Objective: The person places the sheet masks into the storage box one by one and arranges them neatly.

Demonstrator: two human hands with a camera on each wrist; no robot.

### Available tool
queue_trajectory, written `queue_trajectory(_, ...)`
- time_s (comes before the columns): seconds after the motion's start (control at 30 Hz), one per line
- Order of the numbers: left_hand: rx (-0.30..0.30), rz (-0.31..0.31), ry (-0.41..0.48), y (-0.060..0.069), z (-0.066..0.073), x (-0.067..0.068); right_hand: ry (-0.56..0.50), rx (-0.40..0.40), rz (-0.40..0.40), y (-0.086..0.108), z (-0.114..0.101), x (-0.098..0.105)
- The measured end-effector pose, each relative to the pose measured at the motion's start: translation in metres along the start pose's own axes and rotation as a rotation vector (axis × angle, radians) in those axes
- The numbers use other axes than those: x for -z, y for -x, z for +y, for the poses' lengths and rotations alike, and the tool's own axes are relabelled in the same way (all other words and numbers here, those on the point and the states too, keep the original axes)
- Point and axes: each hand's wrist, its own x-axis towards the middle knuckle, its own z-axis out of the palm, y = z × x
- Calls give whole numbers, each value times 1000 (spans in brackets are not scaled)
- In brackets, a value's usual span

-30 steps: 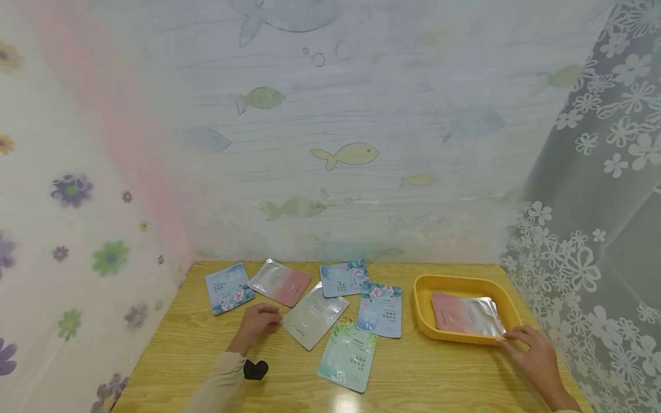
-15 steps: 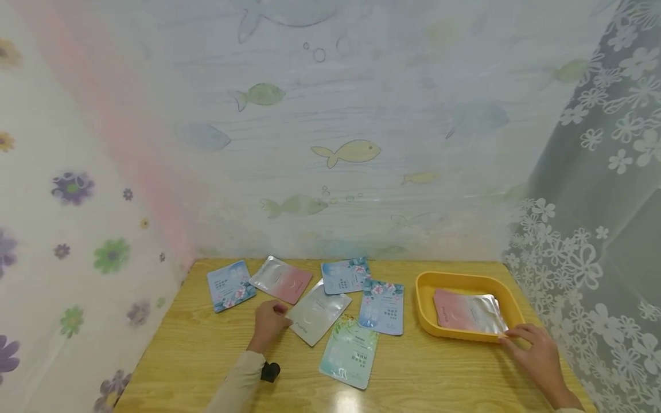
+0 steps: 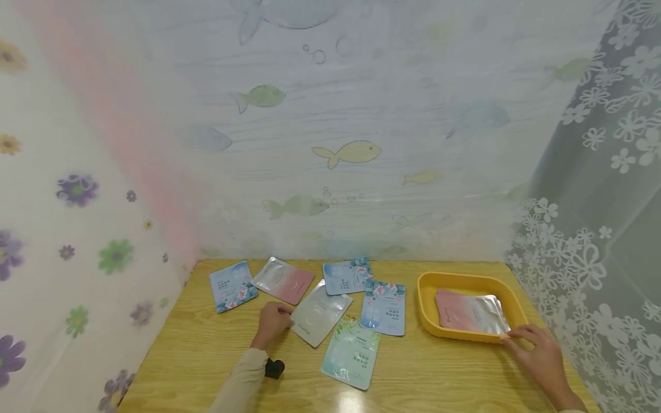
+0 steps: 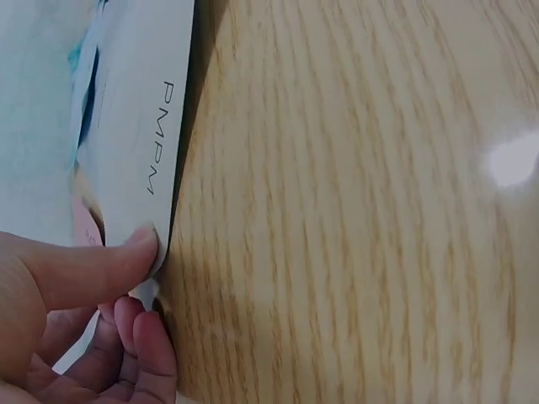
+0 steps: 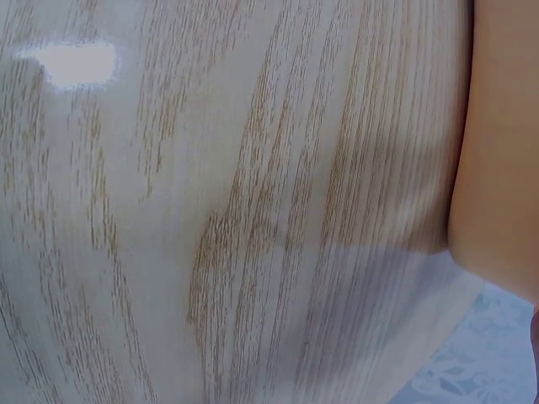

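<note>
My left hand (image 3: 273,322) pinches the near-left corner of a pale silver face mask sachet (image 3: 321,315) between thumb and fingers. In the left wrist view the sachet (image 4: 143,109) reads PMPM and its edge is slightly raised off the wood. At the right, my right hand (image 3: 539,353) grips the near-right rim of a yellow tray (image 3: 420,310). Inside the tray lie pink-and-silver face mask sachets (image 3: 467,311), stacked. The right wrist view shows only the tray's outer wall (image 5: 505,143) and table; that hand is almost wholly out of it.
Around the pale sachet lie a green sachet (image 3: 351,355), a pink-silver one (image 3: 283,280) and blue floral ones (image 3: 383,308), one overlapping its far corner. Another blue sachet (image 3: 233,287) lies far left. Printed curtains (image 3: 361,229) hang along the back and sides of the wooden table (image 3: 413,373).
My left hand has moved right and slightly away from me to the pale sachet's corner and now pinches it. The right hand keeps its grip on the tray.
</note>
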Motion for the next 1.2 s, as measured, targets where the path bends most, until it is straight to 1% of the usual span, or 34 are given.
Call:
queue_trajectory(0.1,21,3,0,0,-1,2,-3,20,5,-2,0,-1)
queue_trajectory(0.17,43,2,18,0,-2,4,3,29,6,-3,0,-1)
queue_trajectory(0.27,89,-7,91,0,-3,8,14,31,7,-4,1,-1)
queue_trajectory(0.37,160,-18,193,1,-2,12,18,29,5,-5,1,0)
queue_trajectory(0.43,198,-25,247,2,0,14,20,28,3,-5,1,0)
queue_trajectory(0.57,238,-55,326,4,3,16,15,5,-4,-4,-1,2)
queue_trajectory(0.73,268,-66,395,7,4,15,15,-10,-14,-4,-2,3)
queue_trajectory(0.8,265,-78,425,10,6,16,15,-5,-16,-3,-2,3)
queue_trajectory(0.93,272,-81,461,12,6,12,15,-4,-9,-2,-2,4)
queue_trajectory(1.03,274,-64,447,11,5,7,18,-2,-4,-2,-1,4)
queue_trajectory(1.2,278,-51,414,11,6,9,18,16,-1,-1,1,0)
